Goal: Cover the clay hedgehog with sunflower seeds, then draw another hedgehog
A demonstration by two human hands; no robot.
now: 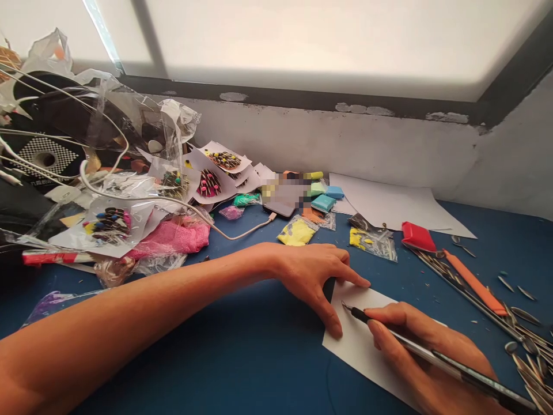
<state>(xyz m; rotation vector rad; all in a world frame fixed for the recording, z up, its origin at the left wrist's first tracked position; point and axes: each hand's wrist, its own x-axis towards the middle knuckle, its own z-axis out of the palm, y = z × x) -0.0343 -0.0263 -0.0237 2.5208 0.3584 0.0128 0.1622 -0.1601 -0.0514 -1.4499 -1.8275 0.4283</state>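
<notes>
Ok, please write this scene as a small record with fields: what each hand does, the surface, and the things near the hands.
left hand: left hand lies flat, pressing the white paper near its upper corner
right hand: right hand has its grip on a pen, tip on the paper
surface: blue table
near the hands: yellow packets, red block, orange tool, metal leaf-shaped pieces
behind: pink cloth, charging cable, larger white sheet
</notes>
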